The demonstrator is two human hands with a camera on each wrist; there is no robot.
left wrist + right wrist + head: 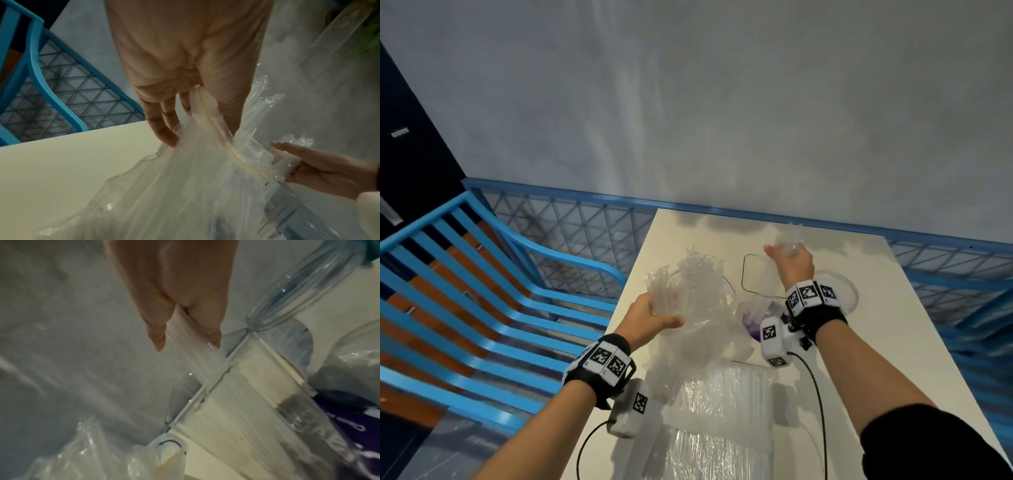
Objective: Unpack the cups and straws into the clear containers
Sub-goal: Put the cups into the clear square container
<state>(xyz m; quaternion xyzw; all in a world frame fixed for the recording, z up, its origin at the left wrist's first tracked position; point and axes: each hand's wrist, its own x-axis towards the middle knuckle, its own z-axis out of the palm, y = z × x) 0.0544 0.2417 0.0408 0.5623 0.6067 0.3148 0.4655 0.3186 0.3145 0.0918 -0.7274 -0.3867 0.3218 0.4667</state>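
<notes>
My left hand [650, 318] grips a clear zip bag [698, 291] of wrapped straws and holds it up over the white table. In the left wrist view my fingers [164, 123] pinch the bag [185, 186] at its yellow zip line. My right hand [789, 262] is closed round a bundle of wrapped straws [789, 240] above a clear rectangular container [751, 274]. The right wrist view shows the straws [191, 356] running from my right hand [185, 321] down past the container's rim [207, 392].
A large pack of straws [719, 411] lies at the table's near edge. A purple-printed bag [756, 329] and a round clear container [842, 291] sit near my right wrist. A blue chair [482, 291] stands left; a blue mesh rail [585, 226] runs behind the table [911, 342].
</notes>
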